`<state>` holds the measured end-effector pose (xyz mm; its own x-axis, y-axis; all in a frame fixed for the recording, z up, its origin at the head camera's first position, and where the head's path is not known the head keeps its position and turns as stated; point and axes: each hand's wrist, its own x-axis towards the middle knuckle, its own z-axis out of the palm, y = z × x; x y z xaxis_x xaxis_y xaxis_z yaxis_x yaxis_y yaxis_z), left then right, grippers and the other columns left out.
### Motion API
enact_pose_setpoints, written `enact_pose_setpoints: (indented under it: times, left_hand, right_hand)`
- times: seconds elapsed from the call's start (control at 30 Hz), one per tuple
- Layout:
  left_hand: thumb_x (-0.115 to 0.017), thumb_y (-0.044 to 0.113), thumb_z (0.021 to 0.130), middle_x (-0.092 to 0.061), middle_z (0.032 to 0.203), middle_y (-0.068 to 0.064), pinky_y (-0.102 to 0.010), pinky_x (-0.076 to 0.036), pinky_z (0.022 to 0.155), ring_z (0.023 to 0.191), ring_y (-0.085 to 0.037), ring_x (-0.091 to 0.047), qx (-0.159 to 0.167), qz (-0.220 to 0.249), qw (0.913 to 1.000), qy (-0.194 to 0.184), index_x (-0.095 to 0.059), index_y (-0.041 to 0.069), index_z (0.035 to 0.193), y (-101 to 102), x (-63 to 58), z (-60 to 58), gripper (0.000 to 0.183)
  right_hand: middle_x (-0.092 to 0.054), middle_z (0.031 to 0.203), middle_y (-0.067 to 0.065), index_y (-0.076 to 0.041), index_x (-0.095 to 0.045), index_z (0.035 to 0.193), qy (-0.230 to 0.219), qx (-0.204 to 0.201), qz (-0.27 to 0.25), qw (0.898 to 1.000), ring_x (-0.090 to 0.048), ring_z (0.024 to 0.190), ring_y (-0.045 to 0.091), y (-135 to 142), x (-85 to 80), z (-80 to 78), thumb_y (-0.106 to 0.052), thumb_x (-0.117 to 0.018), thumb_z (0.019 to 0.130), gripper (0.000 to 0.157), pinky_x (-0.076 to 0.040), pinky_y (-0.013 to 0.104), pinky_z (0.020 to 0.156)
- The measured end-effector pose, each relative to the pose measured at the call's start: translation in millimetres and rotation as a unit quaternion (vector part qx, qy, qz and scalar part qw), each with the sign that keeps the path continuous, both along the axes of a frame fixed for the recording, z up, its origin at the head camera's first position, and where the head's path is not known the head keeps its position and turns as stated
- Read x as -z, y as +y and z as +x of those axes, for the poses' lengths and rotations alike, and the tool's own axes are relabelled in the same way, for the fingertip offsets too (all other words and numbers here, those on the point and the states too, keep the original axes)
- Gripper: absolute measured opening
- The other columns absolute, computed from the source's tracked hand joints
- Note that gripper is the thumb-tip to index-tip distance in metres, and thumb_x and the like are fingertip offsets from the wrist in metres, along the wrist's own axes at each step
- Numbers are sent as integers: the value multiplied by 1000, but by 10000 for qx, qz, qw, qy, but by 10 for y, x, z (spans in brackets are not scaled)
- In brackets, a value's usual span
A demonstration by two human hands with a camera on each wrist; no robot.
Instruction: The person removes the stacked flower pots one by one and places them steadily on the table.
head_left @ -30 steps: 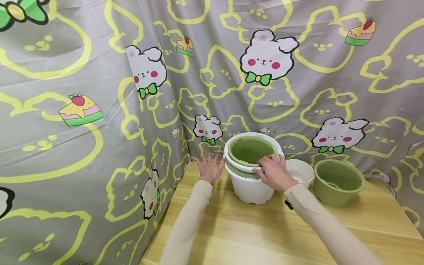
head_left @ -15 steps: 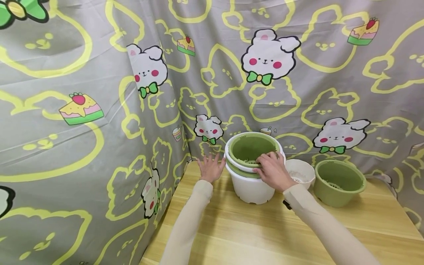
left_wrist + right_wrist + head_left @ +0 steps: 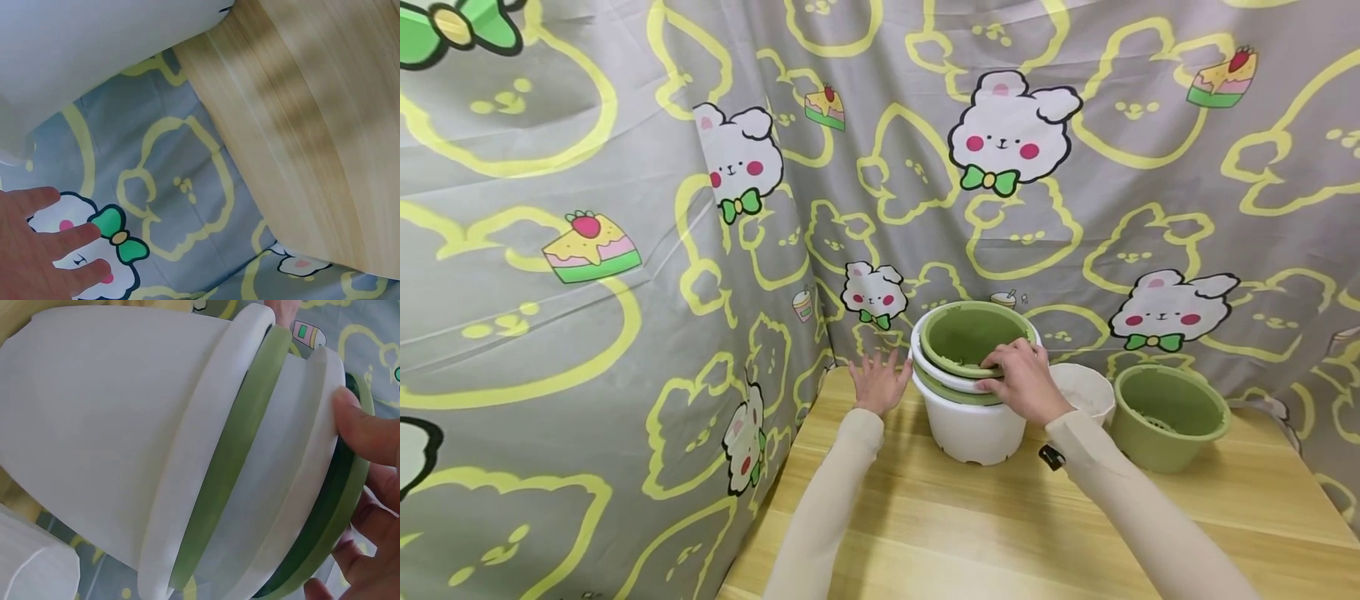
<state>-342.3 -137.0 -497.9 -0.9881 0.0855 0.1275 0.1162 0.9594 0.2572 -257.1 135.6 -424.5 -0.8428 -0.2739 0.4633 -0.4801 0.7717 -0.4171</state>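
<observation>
Several pots stand nested in a stack: a large white pot [image 3: 973, 432] at the bottom, a lower green pot [image 3: 232, 453] in it, then an upper white pot [image 3: 282, 403], and a top green pot [image 3: 972, 335]. My right hand [image 3: 1030, 385] grips the top green pot's near right rim, fingers over the edge. In the right wrist view its thumb [image 3: 369, 428] lies at the upper white rim, and a dark gap shows under the top green rim. My left hand [image 3: 880, 383] is spread at the stack's left side; whether it touches is unclear.
To the right of the stack stand a small white pot [image 3: 1086, 392] and a separate green pot [image 3: 1172, 446], with my right forearm passing in front. Patterned cloth [image 3: 1000, 233] hangs behind and to the left of the wooden table [image 3: 940, 533].
The top green pot has risen slightly out of the upper white pot, with my right hand at its rim. My left hand has stayed beside the stack.
</observation>
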Motion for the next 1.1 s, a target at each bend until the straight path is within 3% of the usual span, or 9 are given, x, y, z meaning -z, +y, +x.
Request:
enact_pose_setpoints:
  times: [0.17,0.4,0.7,0.9,1.1]
  left_hand:
    - [-18,62,105,-37,166,-20,-74,-8,123,156,-50,-25,-4,0,10000,-8,-42,21,159,-7,10,-16,72]
    - [-18,62,105,-37,166,-18,-74,-10,123,155,-49,-27,-42,-117,9999,6,-42,22,159,-16,24,-45,71]
    - [-19,62,106,-39,165,-20,-75,-10,122,154,-50,-27,3,-50,10000,61,-44,20,158,-11,10,-24,71]
    - [-16,63,106,-39,165,-17,-73,-10,123,155,-48,-26,-61,-183,9998,-21,-41,22,159,-2,44,-49,72]
    - [-17,63,106,-40,164,-19,-74,-8,123,155,-49,-26,-5,-45,10000,-42,-42,21,159,-5,39,-63,72]
  right_hand:
    - [-75,98,4,-9,-79,97,-34,-37,-72,10000,-54,102,28,16,-20,-10,-24,-88,81,23,-29,60,101]
    - [-76,98,6,-8,-77,96,770,120,604,9951,-57,101,30,43,-54,-62,-7,-85,82,17,-35,60,98]
    - [-75,94,5,-8,-77,93,1943,337,1732,9649,-58,98,30,29,-32,-92,0,-77,82,13,-41,58,97]
    - [-73,93,5,-7,-75,92,2499,400,1971,9471,-58,97,31,51,-39,-63,-5,-77,83,10,-43,56,95]
    - [-72,94,7,-7,-75,92,2733,448,2000,9399,-58,98,32,79,-131,-18,-11,-81,82,12,-42,56,95]
